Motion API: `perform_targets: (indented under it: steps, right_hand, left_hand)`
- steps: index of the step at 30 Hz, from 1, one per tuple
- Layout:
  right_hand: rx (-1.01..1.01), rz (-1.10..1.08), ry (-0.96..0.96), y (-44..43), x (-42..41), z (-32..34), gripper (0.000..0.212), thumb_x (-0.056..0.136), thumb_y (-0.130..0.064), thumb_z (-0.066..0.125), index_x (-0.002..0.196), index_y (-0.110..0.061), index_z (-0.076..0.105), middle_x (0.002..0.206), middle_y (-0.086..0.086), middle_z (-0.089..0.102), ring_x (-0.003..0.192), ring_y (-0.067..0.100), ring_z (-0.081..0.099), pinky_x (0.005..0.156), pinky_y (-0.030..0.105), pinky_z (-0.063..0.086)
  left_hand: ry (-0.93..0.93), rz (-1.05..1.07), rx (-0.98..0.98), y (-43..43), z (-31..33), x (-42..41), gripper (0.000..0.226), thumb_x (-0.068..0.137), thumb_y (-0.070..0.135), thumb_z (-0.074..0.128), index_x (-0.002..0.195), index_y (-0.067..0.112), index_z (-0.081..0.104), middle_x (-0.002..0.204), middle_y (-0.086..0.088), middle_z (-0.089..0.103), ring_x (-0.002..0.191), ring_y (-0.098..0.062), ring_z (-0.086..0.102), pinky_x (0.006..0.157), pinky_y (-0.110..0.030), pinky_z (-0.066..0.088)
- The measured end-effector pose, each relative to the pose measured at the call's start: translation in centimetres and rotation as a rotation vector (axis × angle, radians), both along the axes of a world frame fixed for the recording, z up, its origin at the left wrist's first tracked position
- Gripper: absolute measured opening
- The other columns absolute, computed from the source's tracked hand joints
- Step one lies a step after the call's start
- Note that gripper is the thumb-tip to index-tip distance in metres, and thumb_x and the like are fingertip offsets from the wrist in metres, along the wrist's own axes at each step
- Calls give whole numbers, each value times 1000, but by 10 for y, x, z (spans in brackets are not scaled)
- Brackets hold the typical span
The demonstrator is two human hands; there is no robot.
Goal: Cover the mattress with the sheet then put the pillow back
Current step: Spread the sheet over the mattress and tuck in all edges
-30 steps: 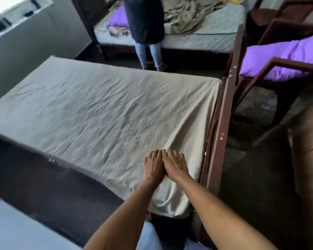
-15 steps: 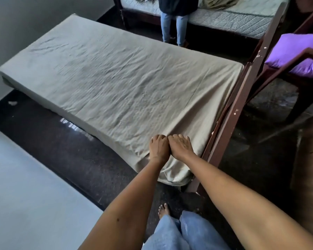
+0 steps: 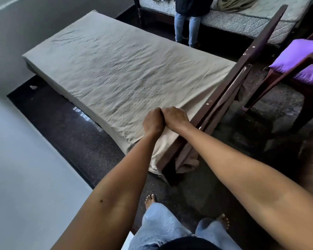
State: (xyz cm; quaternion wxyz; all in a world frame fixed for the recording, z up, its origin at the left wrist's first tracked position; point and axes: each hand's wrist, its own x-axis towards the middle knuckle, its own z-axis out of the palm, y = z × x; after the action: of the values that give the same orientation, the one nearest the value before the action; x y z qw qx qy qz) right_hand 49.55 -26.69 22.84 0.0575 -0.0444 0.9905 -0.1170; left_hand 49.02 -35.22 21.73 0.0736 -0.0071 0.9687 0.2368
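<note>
Beige sheet [image 3: 125, 73], one; left hand [image 3: 153, 122], right hand [image 3: 175, 117] gripping; one pillow [image 3: 296, 56].

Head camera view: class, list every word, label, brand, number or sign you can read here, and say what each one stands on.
No text can be read in this view.
The sheet, the purple pillow, the wooden bed frame and the far mattress carry no print.
The pale marks on the dark floor are too blurred to read; they look like a reflection.
</note>
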Motion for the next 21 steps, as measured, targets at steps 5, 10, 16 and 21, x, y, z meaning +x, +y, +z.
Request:
perform_targets:
  steps: [5,10,16,21]
  right_hand:
    - [-45,34,292,84,30,-4,29,93,-19,42,119,-11,53,116,8,62,114,28,53,94,39,34]
    - [-186,-10,288,162,61,-24,59,94,-20,50,147,-8,27,148,10,38,136,28,37,107,43,35]
    - [-1,16,-4,232,97,-57,78,95,-27,48,150,-9,-3,159,8,6,143,23,19,113,40,27]
    - [116,22,-151,291,99,-79,78,96,-15,43,149,-11,-14,159,4,-13,146,24,4,117,41,16]
  left_hand:
    - [105,157,121,84,33,18,21,92,19,43,99,13,62,109,-13,64,101,-32,58,73,-32,37]
    - [387,73,157,168,20,59,32,97,14,40,122,7,59,125,-11,60,115,-28,55,94,-35,40]
    - [412,-234,7,224,-53,103,49,93,4,40,142,1,36,147,-16,38,140,-30,30,114,-44,29]
    - [237,-295,-64,274,-90,109,54,92,19,34,144,5,32,150,-11,35,140,-24,29,112,-44,31]
